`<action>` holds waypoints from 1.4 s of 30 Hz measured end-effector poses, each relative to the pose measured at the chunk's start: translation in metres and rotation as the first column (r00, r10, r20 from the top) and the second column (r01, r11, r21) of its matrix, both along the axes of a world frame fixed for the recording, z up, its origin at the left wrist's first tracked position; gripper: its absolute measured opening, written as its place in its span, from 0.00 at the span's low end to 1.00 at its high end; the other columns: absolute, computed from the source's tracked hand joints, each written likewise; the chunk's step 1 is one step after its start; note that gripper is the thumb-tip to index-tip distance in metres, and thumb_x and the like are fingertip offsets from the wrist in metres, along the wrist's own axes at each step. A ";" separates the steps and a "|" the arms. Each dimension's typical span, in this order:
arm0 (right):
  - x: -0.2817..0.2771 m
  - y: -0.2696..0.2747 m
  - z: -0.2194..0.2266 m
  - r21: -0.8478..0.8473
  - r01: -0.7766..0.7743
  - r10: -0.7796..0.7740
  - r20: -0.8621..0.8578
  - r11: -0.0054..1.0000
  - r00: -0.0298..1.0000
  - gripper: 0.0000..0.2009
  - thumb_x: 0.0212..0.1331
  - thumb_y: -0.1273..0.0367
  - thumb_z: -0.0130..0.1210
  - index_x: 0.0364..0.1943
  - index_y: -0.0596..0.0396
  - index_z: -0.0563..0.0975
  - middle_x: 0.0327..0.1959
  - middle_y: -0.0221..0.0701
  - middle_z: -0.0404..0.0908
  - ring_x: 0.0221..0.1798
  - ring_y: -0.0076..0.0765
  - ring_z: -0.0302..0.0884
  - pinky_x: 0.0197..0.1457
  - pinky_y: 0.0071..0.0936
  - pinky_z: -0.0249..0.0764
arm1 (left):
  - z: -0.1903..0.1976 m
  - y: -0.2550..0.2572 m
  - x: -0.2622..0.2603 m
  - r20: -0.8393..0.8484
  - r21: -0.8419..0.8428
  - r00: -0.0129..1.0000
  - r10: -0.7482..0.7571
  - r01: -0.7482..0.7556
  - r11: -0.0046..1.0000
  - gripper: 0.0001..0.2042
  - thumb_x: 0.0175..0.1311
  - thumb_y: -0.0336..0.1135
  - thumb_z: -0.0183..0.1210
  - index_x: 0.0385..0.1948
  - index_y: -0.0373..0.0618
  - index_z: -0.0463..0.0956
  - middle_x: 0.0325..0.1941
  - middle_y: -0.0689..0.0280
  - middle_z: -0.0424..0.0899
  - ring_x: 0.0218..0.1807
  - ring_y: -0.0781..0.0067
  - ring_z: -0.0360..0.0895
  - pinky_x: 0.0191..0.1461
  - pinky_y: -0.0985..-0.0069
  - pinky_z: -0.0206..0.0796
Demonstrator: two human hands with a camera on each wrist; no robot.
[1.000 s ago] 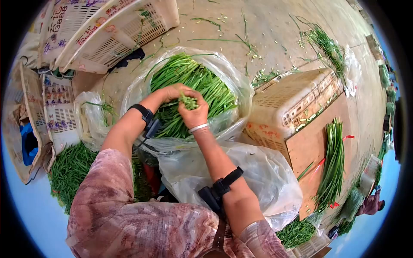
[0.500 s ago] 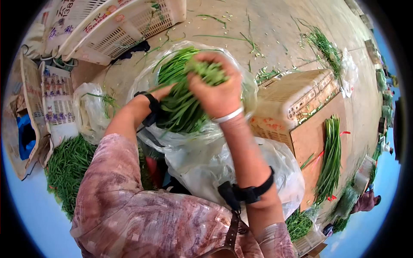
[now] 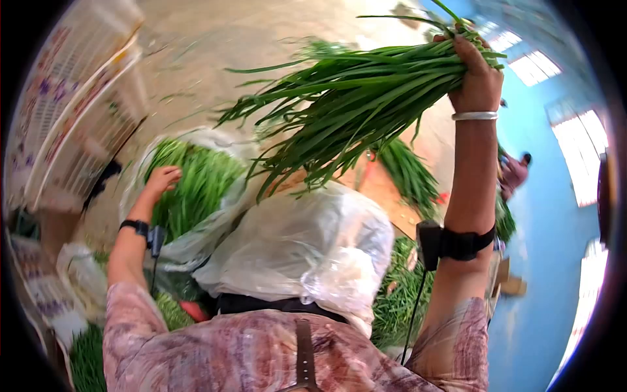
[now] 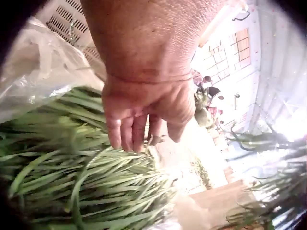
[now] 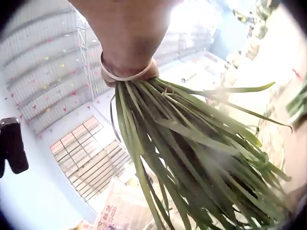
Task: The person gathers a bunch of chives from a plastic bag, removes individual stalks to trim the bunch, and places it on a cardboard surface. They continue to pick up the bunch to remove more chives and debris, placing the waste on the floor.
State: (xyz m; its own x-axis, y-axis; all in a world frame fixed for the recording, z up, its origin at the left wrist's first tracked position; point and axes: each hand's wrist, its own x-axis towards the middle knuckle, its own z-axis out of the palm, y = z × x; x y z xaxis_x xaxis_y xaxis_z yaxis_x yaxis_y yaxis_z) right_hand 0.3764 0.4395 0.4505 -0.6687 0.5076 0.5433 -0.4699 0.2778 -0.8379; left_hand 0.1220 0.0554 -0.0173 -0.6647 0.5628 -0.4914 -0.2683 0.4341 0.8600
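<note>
My right hand point(image 3: 480, 83) is raised at the upper right of the head view and grips a bunch of garlic chives point(image 3: 372, 88) by the stem ends. The long green leaves fan out to the left and droop; in the right wrist view the leaves point(image 5: 192, 143) hang below the wrist. At the left, my left hand point(image 3: 162, 181) is over the loose chives point(image 3: 206, 189) in a clear plastic bag point(image 3: 238, 145). Its fingers are relaxed and bent a little, as the left wrist view shows of the hand point(image 4: 144, 110), with the chives below and beside it.
A white plastic sheet point(image 3: 294, 242) covers my lap. Beyond it, another bunch of chives point(image 3: 408, 171) lies on a brown board point(image 3: 401, 215). White crates point(image 3: 85, 124) stand at the left. More greens point(image 3: 398, 294) lie at the lower right, and a person point(image 3: 514, 173) is farther off.
Both hands were together over the bag, bunching stems. My right hand has lifted the bunch up and to the right; the left stays by the bag. The head view has turned right.
</note>
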 end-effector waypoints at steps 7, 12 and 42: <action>0.173 0.026 0.130 0.323 0.569 -0.562 -0.125 0.756 0.817 0.07 0.50 0.75 0.55 0.29 0.70 0.75 0.29 0.41 0.79 0.27 0.36 0.78 0.30 0.28 0.77 | 0.102 0.086 -0.006 -0.276 0.133 0.960 0.037 0.000 0.991 0.21 0.55 0.40 0.59 0.49 0.42 0.71 0.34 0.71 0.75 0.34 0.83 0.71 0.32 0.86 0.61; 0.269 0.108 0.123 0.958 0.144 -0.966 -0.256 -0.250 0.029 0.12 0.46 0.67 0.58 0.33 0.59 0.77 0.29 0.42 0.79 0.34 0.37 0.78 0.41 0.28 0.74 | 0.237 0.190 0.062 -0.657 0.418 0.754 0.009 0.354 0.836 0.28 0.55 0.40 0.59 0.55 0.33 0.64 0.50 0.58 0.74 0.49 0.73 0.72 0.48 0.76 0.66; 0.357 0.151 0.013 0.303 0.936 -0.942 0.326 0.181 0.077 0.08 0.38 0.75 0.58 0.13 0.56 0.70 0.12 0.29 0.65 0.13 0.30 0.61 0.15 0.30 0.58 | 0.305 0.465 0.536 -0.108 0.967 -0.062 -0.992 0.225 -0.119 0.58 0.25 0.81 0.47 0.62 0.47 0.55 0.58 0.54 0.67 0.58 0.62 0.67 0.55 0.59 0.66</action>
